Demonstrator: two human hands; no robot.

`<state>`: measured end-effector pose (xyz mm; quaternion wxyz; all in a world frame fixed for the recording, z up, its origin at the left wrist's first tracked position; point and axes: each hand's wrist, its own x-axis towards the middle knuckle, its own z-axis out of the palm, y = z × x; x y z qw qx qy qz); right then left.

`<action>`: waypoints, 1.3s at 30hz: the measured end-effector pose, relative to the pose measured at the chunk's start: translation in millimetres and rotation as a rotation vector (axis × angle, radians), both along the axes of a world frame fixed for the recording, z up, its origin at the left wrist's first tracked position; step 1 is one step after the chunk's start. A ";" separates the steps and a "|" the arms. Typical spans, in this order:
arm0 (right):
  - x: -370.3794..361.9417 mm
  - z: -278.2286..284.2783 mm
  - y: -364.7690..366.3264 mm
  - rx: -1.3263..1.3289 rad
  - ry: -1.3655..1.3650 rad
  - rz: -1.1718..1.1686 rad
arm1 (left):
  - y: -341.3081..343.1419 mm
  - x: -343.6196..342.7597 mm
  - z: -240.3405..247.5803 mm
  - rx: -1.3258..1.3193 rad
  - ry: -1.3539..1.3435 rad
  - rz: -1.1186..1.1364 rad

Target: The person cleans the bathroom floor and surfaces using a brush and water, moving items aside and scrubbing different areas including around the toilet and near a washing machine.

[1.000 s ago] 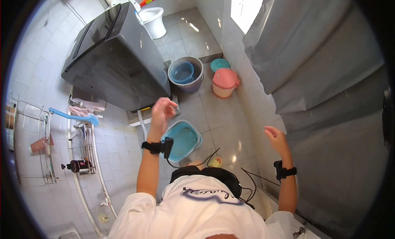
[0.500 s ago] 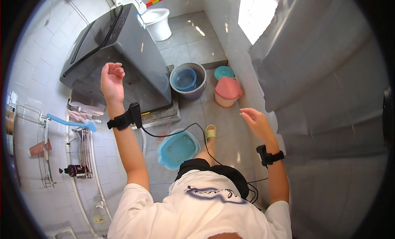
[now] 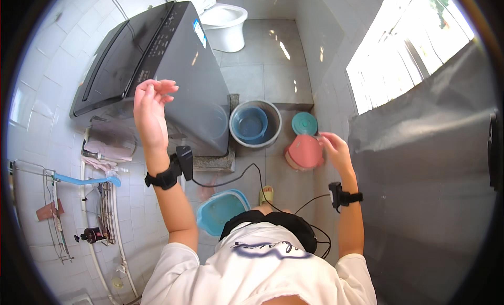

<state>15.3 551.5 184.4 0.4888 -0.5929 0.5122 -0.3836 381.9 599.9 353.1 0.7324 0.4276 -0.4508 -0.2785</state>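
My left hand (image 3: 152, 113) is raised in front of the dark grey washing machine (image 3: 197, 90), palm partly up. Its fingers are loosely bent and apart, with nothing seen in them. Over on the right, my right hand (image 3: 337, 152) hovers with its fingers towards the pink-lidded bucket (image 3: 305, 152). The fingers of that hand are slightly bent and seem to hold nothing; I cannot tell whether they touch the bucket. A black strap with a small device circles each wrist, and a black cable (image 3: 231, 185) runs from the left one.
A grey tub (image 3: 274, 127) with a blue bucket (image 3: 249, 122) inside stands beside the machine. Behind the pink bucket is a teal lid (image 3: 304, 123). A blue basin (image 3: 218, 213) lies near my feet. A toilet (image 3: 226, 29) stands beyond, and a grey curtain (image 3: 420, 174) hangs right.
The view has shifted, showing more of the window and the machine's top. My right hand has come closer to the pink bucket in the picture, and my left fingers have turned rightward.
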 end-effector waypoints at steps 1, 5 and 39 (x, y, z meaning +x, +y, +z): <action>-11.0 -17.3 -11.4 0.002 0.001 -0.040 | -6.4 -1.9 2.6 0.059 -0.101 0.039; -31.8 -63.0 -52.3 0.203 0.134 -0.181 | -34.3 -0.3 6.0 0.057 -0.278 -0.021; 230.9 -507.3 -285.2 0.784 0.620 -0.037 | -242.3 73.0 -122.9 0.959 -2.248 1.514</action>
